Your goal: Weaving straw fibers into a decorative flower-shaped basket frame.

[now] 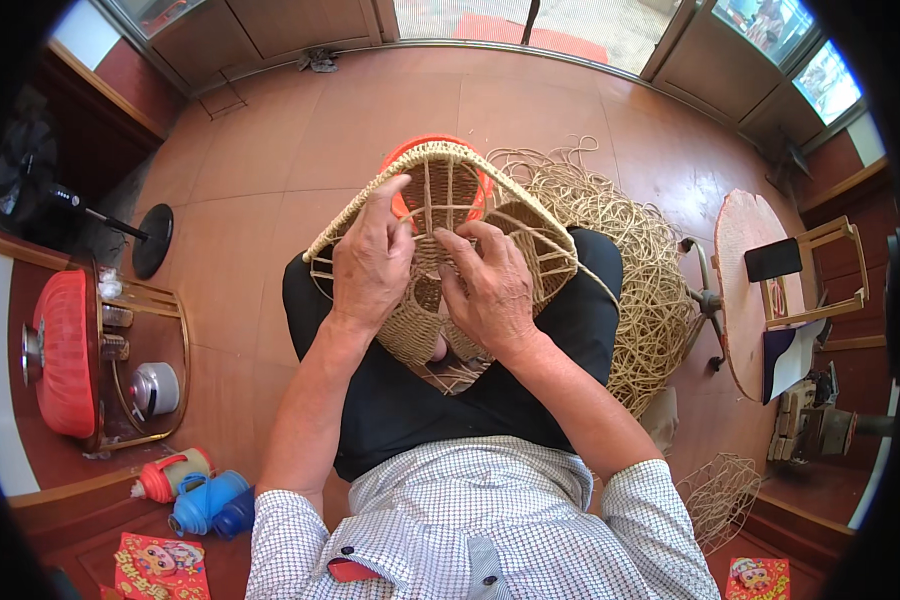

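Observation:
A half-woven basket (405,335) of tan straw rope rests tilted on my lap, its braided rim (345,215) facing away from me and bare upright strands showing at the far side. My left hand (372,262) grips the basket's left part, index finger stretched along the weave and thumb bent inward; its other fingers are mostly hidden. My right hand (490,285) is over the middle, thumb and fingers pinched around a rope strand (428,225) near my left thumb. From the basket's right corner a loose rope end (600,285) trails off.
A big heap of loose rope (650,300) lies on the floor at my right. Behind the basket is a red-orange round container (402,160). A fan (153,240), a rack with a red cover (65,350) and flasks (210,500) stand left; a round wooden-topped table (745,290) stands right.

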